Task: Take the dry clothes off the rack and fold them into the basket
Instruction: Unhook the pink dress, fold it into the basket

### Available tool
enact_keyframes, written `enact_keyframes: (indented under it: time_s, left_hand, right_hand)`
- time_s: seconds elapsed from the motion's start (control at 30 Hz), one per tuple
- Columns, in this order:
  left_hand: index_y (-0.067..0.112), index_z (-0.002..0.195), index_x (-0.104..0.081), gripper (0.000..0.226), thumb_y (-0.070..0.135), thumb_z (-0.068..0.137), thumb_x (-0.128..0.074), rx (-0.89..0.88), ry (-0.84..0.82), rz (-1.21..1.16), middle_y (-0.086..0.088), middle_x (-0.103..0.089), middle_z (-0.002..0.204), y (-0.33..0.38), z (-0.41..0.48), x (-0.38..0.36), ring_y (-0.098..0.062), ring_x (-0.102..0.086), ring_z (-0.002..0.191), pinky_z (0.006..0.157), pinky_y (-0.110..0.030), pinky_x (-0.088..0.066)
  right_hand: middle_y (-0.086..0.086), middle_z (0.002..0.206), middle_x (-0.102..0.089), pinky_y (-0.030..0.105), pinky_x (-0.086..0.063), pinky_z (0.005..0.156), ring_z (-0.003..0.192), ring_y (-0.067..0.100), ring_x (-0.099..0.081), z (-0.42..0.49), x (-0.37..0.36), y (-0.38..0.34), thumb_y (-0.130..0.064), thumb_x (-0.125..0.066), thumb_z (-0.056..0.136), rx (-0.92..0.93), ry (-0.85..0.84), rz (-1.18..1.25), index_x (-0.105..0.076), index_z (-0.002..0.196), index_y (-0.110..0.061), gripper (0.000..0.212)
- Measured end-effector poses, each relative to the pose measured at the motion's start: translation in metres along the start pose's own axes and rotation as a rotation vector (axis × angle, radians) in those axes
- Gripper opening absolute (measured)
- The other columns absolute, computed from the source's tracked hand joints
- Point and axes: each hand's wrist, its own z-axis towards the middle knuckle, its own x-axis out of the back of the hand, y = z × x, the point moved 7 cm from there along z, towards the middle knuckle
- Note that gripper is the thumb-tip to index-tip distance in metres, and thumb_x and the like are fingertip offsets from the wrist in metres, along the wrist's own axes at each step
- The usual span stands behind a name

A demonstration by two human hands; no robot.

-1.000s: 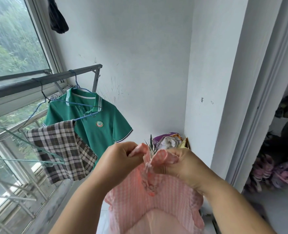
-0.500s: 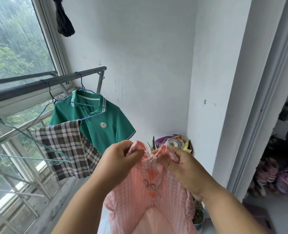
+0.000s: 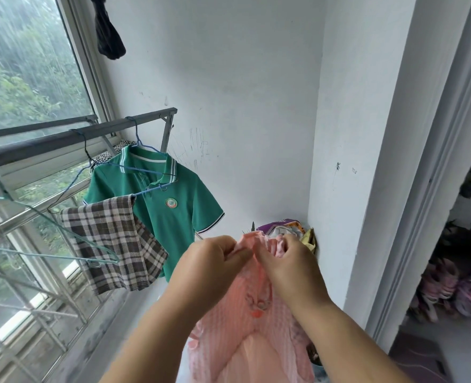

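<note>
In the head view, the step in hand looks like bringing the top corners of the pink garment (image 3: 245,322) together for a first fold. It would go best with those corners matched evenly and the cloth hanging straight below. The left hand (image 3: 212,261) and right hand (image 3: 287,261) each pinch its top edge, fingers curled, close together. A green shirt (image 3: 168,211) and checked shorts (image 3: 112,239) hang on the rack (image 3: 63,139) by the window. No basket shows.

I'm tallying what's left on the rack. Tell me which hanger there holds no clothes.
The pale green hanger at the far left hangs bare; the blue hanger carries the green shirt, another the plaid shorts.
</note>
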Motion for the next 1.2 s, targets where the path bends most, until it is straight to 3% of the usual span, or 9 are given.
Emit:
enact_keyframes:
  time_s: [0.17, 0.27, 0.3, 0.37, 0.47, 0.6, 0.8, 1.1, 1.2]
  left_hand:
    - [0.015, 0.057, -0.03, 0.054, 0.048, 0.093, -0.054, 0.104, 0.121, 0.153, 0.0, -0.036, 0.052, 0.012, 0.003, -0.005, -0.033, -0.039, 0.063, 0.051, -0.034, -0.023]
    - [0.017, 0.059, -0.032, 0.05, 0.046, 0.094, -0.051, 0.157, 0.162, 0.144, 0.001, -0.04, 0.055, 0.009, 0.008, -0.004, -0.029, -0.041, 0.063, 0.053, -0.034, -0.026]
    - [0.017, 0.06, -0.032, 0.049, 0.046, 0.095, -0.05, 0.168, 0.174, 0.139, 0.002, -0.041, 0.056, 0.008, 0.008, -0.004, -0.028, -0.042, 0.064, 0.054, -0.034, -0.026]
    - [0.017, 0.061, -0.033, 0.047, 0.045, 0.095, -0.049, 0.185, 0.192, 0.117, 0.002, -0.044, 0.057, 0.006, 0.01, -0.004, -0.027, -0.043, 0.063, 0.054, -0.033, -0.027]
    - [0.016, 0.061, -0.036, 0.046, 0.044, 0.095, -0.05, 0.201, 0.211, 0.074, 0.002, -0.046, 0.057, 0.001, 0.011, -0.006, -0.024, -0.043, 0.06, 0.051, -0.033, -0.026]
    - [0.015, 0.059, -0.038, 0.048, 0.042, 0.094, -0.053, 0.204, 0.192, 0.037, 0.002, -0.044, 0.053, -0.008, 0.014, -0.007, -0.023, -0.042, 0.057, 0.05, -0.031, -0.027]
    - [0.007, 0.057, -0.05, 0.048, 0.04, 0.091, -0.058, 0.201, 0.157, -0.072, -0.002, -0.048, 0.048, -0.02, 0.021, -0.01, -0.021, -0.041, 0.05, 0.051, -0.031, -0.035]
    - [0.011, 0.058, -0.059, 0.054, 0.057, 0.087, -0.059, 0.165, -0.004, -0.107, 0.005, -0.048, 0.045, -0.013, 0.022, -0.019, -0.011, -0.037, 0.042, 0.048, -0.027, -0.03]
    - [0.009, 0.061, -0.054, 0.046, 0.047, 0.087, -0.064, 0.172, -0.022, -0.164, 0.004, -0.049, 0.049, -0.02, 0.025, -0.021, -0.014, -0.037, 0.047, 0.051, -0.032, -0.032]
  right_hand:
    - [-0.004, 0.068, -0.05, 0.013, -0.036, 0.047, 0.057, 0.008, -0.049, 0.01, -0.017, 0.006, -0.046, -0.069, 0.086, -0.162, -0.029, 0.231, -0.044, 0.082, -0.012, 0.043]
    - [-0.001, 0.072, -0.056, 0.008, -0.037, 0.047, 0.057, 0.008, -0.054, 0.012, -0.018, 0.005, -0.032, -0.072, 0.087, -0.187, -0.02, 0.363, -0.046, 0.088, -0.011, 0.033]
    - [0.0, 0.078, -0.062, 0.01, -0.044, 0.054, 0.063, 0.009, -0.06, 0.012, -0.02, 0.006, -0.029, -0.074, 0.085, -0.208, -0.014, 0.422, -0.048, 0.094, -0.011, 0.033]
    - [0.002, 0.094, -0.069, 0.033, -0.059, 0.074, 0.078, 0.016, -0.071, 0.01, -0.026, 0.01, -0.029, -0.083, 0.075, -0.276, -0.017, 0.566, -0.05, 0.11, -0.016, 0.049]
    - [0.004, 0.098, -0.073, 0.048, -0.059, 0.081, 0.084, 0.022, -0.074, 0.006, -0.03, 0.009, -0.035, -0.086, 0.058, -0.288, -0.005, 0.634, -0.053, 0.111, -0.022, 0.064]
    - [0.0, 0.095, -0.073, 0.04, -0.06, 0.082, 0.084, 0.014, -0.072, 0.004, -0.03, 0.011, -0.022, -0.086, 0.069, -0.262, -0.041, 0.597, -0.06, 0.104, -0.019, 0.044]
    - [-0.003, 0.085, -0.075, 0.013, -0.052, 0.061, 0.075, 0.002, -0.072, 0.001, -0.035, -0.001, -0.008, -0.084, 0.074, -0.191, -0.192, 0.632, -0.062, 0.104, -0.012, 0.037]
    - [-0.006, 0.087, -0.072, 0.009, -0.05, 0.061, 0.071, -0.01, -0.067, 0.002, -0.032, -0.008, -0.008, -0.079, 0.079, -0.091, -0.239, 0.5, -0.06, 0.107, -0.015, 0.035]
    - [-0.006, 0.085, -0.072, 0.01, -0.052, 0.064, 0.073, -0.01, -0.067, -0.002, -0.033, -0.014, -0.006, -0.077, 0.08, -0.049, -0.292, 0.47, -0.059, 0.106, -0.016, 0.033]
